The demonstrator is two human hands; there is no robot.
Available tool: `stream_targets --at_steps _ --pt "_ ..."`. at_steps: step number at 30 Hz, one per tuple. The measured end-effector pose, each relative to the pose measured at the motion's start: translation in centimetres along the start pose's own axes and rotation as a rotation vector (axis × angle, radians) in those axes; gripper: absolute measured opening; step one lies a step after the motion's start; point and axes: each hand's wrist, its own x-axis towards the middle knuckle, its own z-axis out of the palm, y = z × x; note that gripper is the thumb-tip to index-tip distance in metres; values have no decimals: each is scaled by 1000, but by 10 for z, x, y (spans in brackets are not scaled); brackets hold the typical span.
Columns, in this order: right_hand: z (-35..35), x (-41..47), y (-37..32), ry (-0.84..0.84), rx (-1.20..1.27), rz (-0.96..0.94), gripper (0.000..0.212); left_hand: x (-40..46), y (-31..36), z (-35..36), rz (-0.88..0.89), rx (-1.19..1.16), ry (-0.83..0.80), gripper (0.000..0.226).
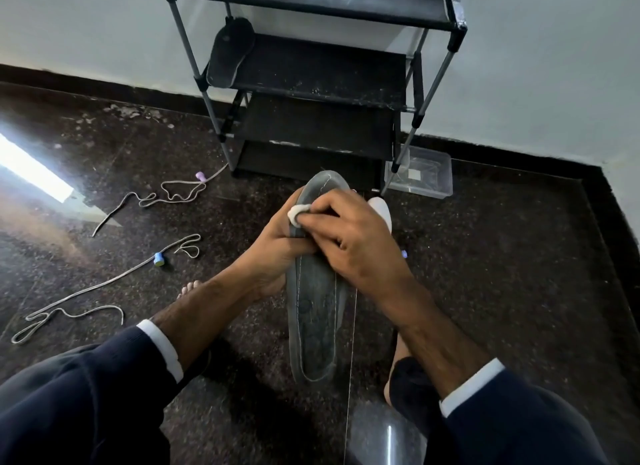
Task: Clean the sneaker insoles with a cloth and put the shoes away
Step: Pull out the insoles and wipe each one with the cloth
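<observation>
We hold a grey insole (317, 308) out over the floor (502, 274), its long axis running away from us toward the shoe rack (311, 73). Left hand (273, 246) grips the insole from beneath and along its left edge, near the toe half. Right hand (349, 236) lies over the top, fingers curled and pinching a small white cloth (297, 214) against the insole surface, just above the left hand's thumb. The two hands are touching or nearly so, both clamped on their things.

A second dark insole (228, 54) leans on a rack shelf, well beyond the hands. Two loose laces (173, 190) trail on the floor left of the hands. A white shoe toe (381, 210) shows just behind the right hand; the rest is hidden. A clear plastic box (426, 175) sits beyond it, by the rack's foot.

Risks, as we judge them: the heel end hangs unsupported below the hands, so hard rubbing could bend or twist the insole out of the left grip. The cloth is small; it may slip from the pinch. A loose thread (351, 343) hangs along the right edge and could snag.
</observation>
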Motion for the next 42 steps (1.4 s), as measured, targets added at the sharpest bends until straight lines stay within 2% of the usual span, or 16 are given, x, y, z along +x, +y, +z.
stream_targets --at_steps 6,8,10,12,16,19,22,26,28,34,40,42 --pt "-15 4 28 260 -84 194 17 0 -1 5 -10 61 -47 76" --pt "-10 3 18 199 -67 141 18 0 -1 6 -5 45 -34 73" --pt "-2 2 5 68 -60 22 22 -2 -1 4 -3 33 -2 64" --pt "-1 4 4 32 -82 -27 23 -2 -1 4 -12 50 17 60" --pt "-13 5 24 226 -120 139 19 -1 -1 6 -7 74 -35 75" --pt "-15 4 30 290 -87 220 19 0 0 5 3 76 -50 76" --pt "-10 2 27 234 -23 182 18 1 3 -2 25 27 -1 76" --pt "-5 -3 21 49 36 116 18 4 12 -16 55 -8 87 73" --pt "-7 -2 22 56 47 138 18 4 12 -15 41 -12 84 71" --pt "-12 -3 23 234 -36 175 14 2 11 -6 7 25 -7 61" --pt "-3 -4 21 6 66 121 16 3 15 -14 42 -60 177 46" --pt "-4 -3 21 11 57 125 16 1 15 -14 0 -96 172 42"
